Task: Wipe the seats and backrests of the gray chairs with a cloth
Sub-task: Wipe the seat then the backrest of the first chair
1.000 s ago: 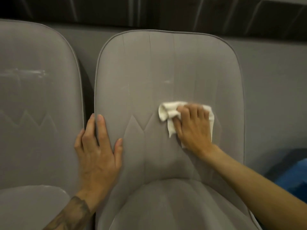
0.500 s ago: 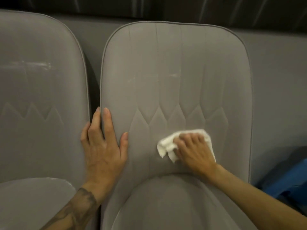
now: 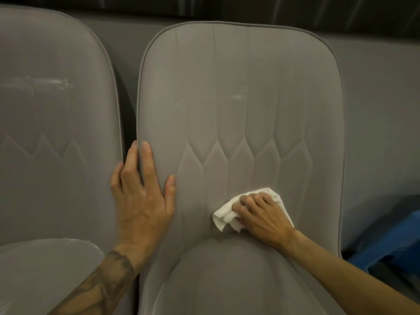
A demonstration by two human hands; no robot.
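A gray padded chair fills the middle of the view, its stitched backrest (image 3: 238, 98) upright and its seat (image 3: 227, 280) below. My right hand (image 3: 261, 214) grips a crumpled white cloth (image 3: 225, 214) and presses it against the bottom of the backrest, just above the seat. My left hand (image 3: 141, 196) lies flat on the backrest's left edge, fingers straight, with two fingers over the piping. A second gray chair (image 3: 52, 133) stands close on the left, with pale streaks across its backrest.
A gray wall (image 3: 381, 110) runs behind the chairs, dark above. A blue object (image 3: 391, 237) sits low at the right. A narrow dark gap (image 3: 128, 110) separates the two chairs.
My right hand has dragged the cloth down the backrest from its middle to its base. My left hand has stayed on the left edge. The view has shifted slightly.
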